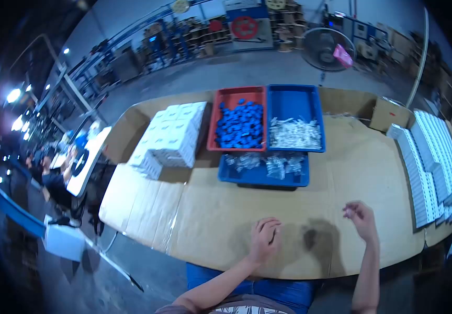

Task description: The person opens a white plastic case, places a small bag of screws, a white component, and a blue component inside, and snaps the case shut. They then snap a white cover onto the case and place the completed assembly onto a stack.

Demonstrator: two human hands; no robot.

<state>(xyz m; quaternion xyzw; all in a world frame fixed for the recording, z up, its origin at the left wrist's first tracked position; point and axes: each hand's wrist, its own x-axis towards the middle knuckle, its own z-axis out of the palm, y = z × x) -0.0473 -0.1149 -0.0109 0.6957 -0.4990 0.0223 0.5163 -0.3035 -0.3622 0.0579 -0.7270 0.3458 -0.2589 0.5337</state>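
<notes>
My left hand [265, 240] is low over the cardboard-covered table [299, 204], near its front edge. Its fingers are curled toward the thumb, and a narrow dark patch shows between them; I cannot make out whether that is an object or shadow. Further right, my right hand [362, 221] is raised over the cardboard with thumb and fingertips drawn together; anything between them is too small to name. Ahead of the hands stands a blue tray [265, 182] with small clear plastic bags [275, 166] inside.
Behind it, a red tray [219, 99] holds many blue pieces [240, 125], and another blue tray [294, 99] holds whitish small parts [295, 134]. White boxes [176, 131] are stacked at left, more white boxes [432, 162] at right. A fan [323, 49] stands beyond; another person sits far left.
</notes>
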